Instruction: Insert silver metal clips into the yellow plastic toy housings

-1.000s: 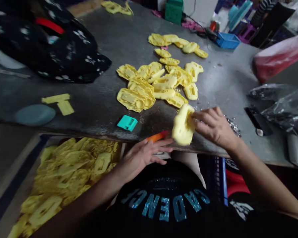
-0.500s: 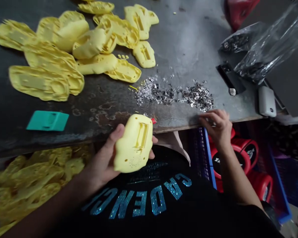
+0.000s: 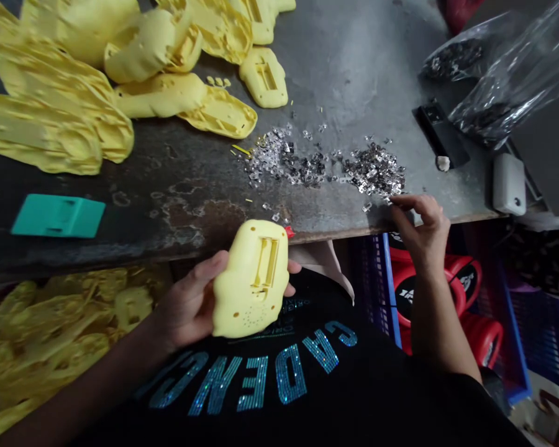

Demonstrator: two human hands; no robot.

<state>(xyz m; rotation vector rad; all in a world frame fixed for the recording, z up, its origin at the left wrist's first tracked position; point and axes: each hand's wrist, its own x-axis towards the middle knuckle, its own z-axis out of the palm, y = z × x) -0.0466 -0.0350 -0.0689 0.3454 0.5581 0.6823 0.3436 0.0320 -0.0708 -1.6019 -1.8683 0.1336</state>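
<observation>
Moved right hand (image 3: pixel 425 231) to near edge of metal pieces (image 3: pixel 375 171) on table (image 3: pixel 349 81), can't tell if gripping, with yellow shell (image 3: pixel 235 285) clamped in left hand (image 3: pixel 190 305), seemingly at picking step, next needing fine pinch.

Looks like a workshop dealing in small plastic goods. Shows as one in the worn, stained desk (image 3: pixel 349 68), strewn with many yellow plastic shells (image 3: pixel 221 112) of similar make and loose heaps of tiny metal pieces (image 3: pixel 375 167). Reads the same from the clear plastic bag (image 3: pixel 517 87) of small dark bits at the far right, the jumble of yellow parts (image 3: pixel 51 341) below the desk's edge, and the blue crates (image 3: pixel 377 279) nearby, with red round items (image 3: pixel 451 288) among them.
</observation>
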